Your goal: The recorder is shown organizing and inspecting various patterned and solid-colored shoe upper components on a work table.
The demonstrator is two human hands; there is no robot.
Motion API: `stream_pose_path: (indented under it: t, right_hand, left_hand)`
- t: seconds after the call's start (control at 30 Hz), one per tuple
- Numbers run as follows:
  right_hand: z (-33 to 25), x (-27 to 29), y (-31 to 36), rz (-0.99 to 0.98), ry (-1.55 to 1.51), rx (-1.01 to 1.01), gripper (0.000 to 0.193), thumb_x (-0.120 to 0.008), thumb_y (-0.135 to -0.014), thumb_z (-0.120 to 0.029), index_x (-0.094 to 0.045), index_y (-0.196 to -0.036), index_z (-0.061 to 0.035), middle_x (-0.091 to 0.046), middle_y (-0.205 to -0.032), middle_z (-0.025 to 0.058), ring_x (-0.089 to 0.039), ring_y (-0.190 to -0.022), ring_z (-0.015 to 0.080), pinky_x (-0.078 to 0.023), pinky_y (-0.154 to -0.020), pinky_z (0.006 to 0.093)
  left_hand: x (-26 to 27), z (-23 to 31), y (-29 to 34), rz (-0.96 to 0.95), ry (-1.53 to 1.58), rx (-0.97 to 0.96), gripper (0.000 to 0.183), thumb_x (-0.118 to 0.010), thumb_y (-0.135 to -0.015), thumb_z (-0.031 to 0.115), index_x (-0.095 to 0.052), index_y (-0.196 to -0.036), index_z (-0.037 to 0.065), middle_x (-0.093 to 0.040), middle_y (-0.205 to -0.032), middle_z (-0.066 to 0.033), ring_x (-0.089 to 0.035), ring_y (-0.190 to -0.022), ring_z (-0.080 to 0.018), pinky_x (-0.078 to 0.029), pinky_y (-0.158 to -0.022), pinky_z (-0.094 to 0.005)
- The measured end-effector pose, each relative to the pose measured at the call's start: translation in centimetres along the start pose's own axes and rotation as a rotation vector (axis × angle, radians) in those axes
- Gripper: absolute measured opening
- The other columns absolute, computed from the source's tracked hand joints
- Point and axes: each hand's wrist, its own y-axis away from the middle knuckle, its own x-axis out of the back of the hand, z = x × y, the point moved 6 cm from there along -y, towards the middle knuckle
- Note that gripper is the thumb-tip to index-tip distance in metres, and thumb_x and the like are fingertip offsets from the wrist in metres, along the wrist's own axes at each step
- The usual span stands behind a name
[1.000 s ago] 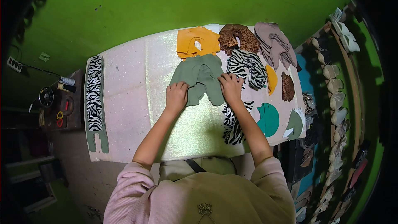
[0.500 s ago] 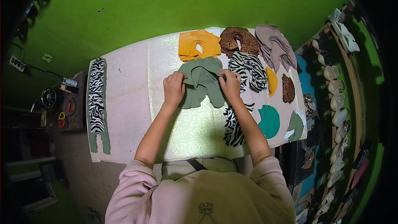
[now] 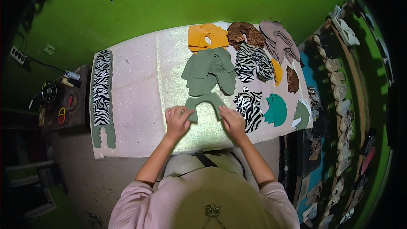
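Note:
A green U-shaped cut piece [image 3: 203, 99] is held at its two ends, with the curved part away from me. My left hand [image 3: 178, 122] pinches its left leg, and my right hand [image 3: 232, 121] pinches its right leg. Just beyond lies a pile of green cut pieces [image 3: 207, 68], loosely stacked and uneven. To the right of my right hand are zebra-print pieces [image 3: 249, 109]. More zebra-print pieces [image 3: 253, 62] lie beside the green pile.
Yellow [image 3: 203, 34], leopard-print [image 3: 246, 34] and mauve piles [image 3: 277, 38] line the table's back. A zebra-and-green row [image 3: 101, 89] runs along the left edge. A sewing-machine stand [image 3: 72, 101] stands left; shoe lasts [image 3: 339, 89] hang on a rack at right.
Both hands have drawn back toward me from the green pile, bringing one U-shaped green piece with them. The pile now lies free of my hands. The view has shifted slightly.

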Motion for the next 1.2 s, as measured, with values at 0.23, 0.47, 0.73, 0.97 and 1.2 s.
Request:
stream_pose_path:
  t: [0.23, 0.47, 0.73, 0.97, 1.2]
  right_hand:
    - [-3.1, -2.4, 7.5, -0.052, 0.082, -0.041, 0.02, -0.061, -0.075, 0.0, -0.063, -0.094, -0.0075, -0.065, -0.111, 0.0066, -0.061, -0.106, 0.0223, -0.044, -0.088, 0.0362]
    - [-3.5, -4.3, 9.9, -0.085, 0.162, -0.132, 0.023, -0.062, -0.075, -0.002, -0.062, -0.097, -0.0085, -0.063, -0.117, 0.008, -0.057, -0.112, 0.0224, -0.039, -0.094, 0.0373]
    - [-5.7, -2.5, 8.8, 0.004, 0.175, -0.198, 0.027, -0.062, -0.074, -0.009, -0.063, -0.102, -0.0086, -0.061, -0.115, 0.0083, -0.056, -0.108, 0.024, -0.038, -0.092, 0.0379]
    - [-3.0, 1.0, 8.9, 0.169, 0.233, -0.304, 0.023, -0.063, -0.077, -0.008, -0.063, -0.099, -0.0076, -0.062, -0.106, 0.0076, -0.058, -0.099, 0.0244, -0.042, -0.083, 0.0359]
    - [1.2, 5.3, 11.8, 0.252, 0.336, -0.441, 0.024, -0.063, -0.077, -0.009, -0.063, -0.102, -0.0073, -0.06, -0.108, 0.0075, -0.057, -0.1, 0.0258, -0.043, -0.084, 0.037]
  left_hand:
    - [-1.2, 0.8, 7.7, -0.13, 0.033, -0.093, 0.039, -0.064, -0.063, 0.01, -0.066, -0.101, 0.017, -0.056, -0.095, -0.0025, -0.052, -0.093, -0.0224, -0.033, -0.083, -0.041]
    - [-1.7, 1.0, 9.0, -0.158, 0.068, -0.081, 0.033, -0.066, -0.069, 0.017, -0.065, -0.102, 0.014, -0.056, -0.099, -0.0028, -0.052, -0.095, -0.0215, -0.033, -0.081, -0.04]
    - [-0.8, 2.8, 8.1, -0.138, 0.113, -0.103, 0.04, -0.069, -0.071, 0.041, -0.065, -0.097, 0.011, -0.056, -0.104, -0.0067, -0.05, -0.101, -0.0241, -0.031, -0.085, -0.0416]
    - [-2.9, 6.5, 3.7, -0.158, 0.194, -0.249, 0.038, -0.07, -0.071, 0.038, -0.065, -0.098, 0.013, -0.056, -0.108, -0.0066, -0.05, -0.105, -0.0246, -0.032, -0.087, -0.0407]
    - [-7.8, 11.4, -0.3, -0.191, 0.269, -0.381, 0.032, -0.064, -0.076, 0.023, -0.062, -0.104, 0.01, -0.058, -0.109, -0.0058, -0.05, -0.106, -0.0228, -0.033, -0.087, -0.0412]
